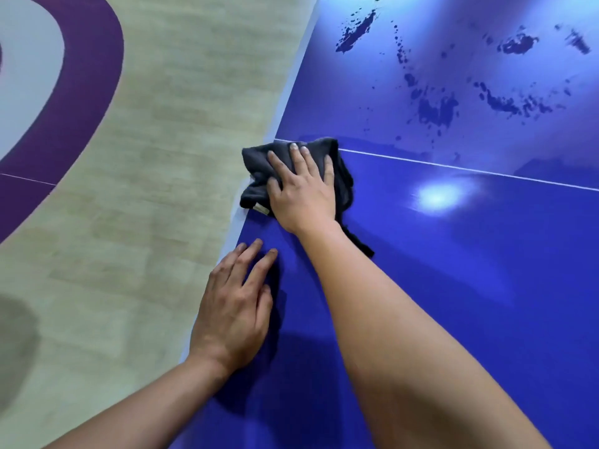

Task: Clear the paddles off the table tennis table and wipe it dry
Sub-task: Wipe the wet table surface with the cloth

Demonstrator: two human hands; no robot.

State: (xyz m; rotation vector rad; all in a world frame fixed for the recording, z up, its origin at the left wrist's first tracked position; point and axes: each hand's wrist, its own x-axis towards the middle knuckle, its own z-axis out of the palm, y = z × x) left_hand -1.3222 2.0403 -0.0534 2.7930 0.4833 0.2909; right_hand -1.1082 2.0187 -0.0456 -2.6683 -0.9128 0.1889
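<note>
Head view: right hand [301, 192] presses the dark cloth [259, 163] on the counter [453, 270], fingers [299, 163] straight and spread (no curl). Wet patches [434, 108] lie ahead of those fingers, rightward; left hand [233, 306] rests flat behind, farther from them.

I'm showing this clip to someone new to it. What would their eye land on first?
The right hand presses a dark grey cloth flat onto the blue table tennis table, at its edge beside the floor. Beyond the white line, dark wet splotches are scattered over the far part of the table. The left hand rests flat near the edge.
</note>
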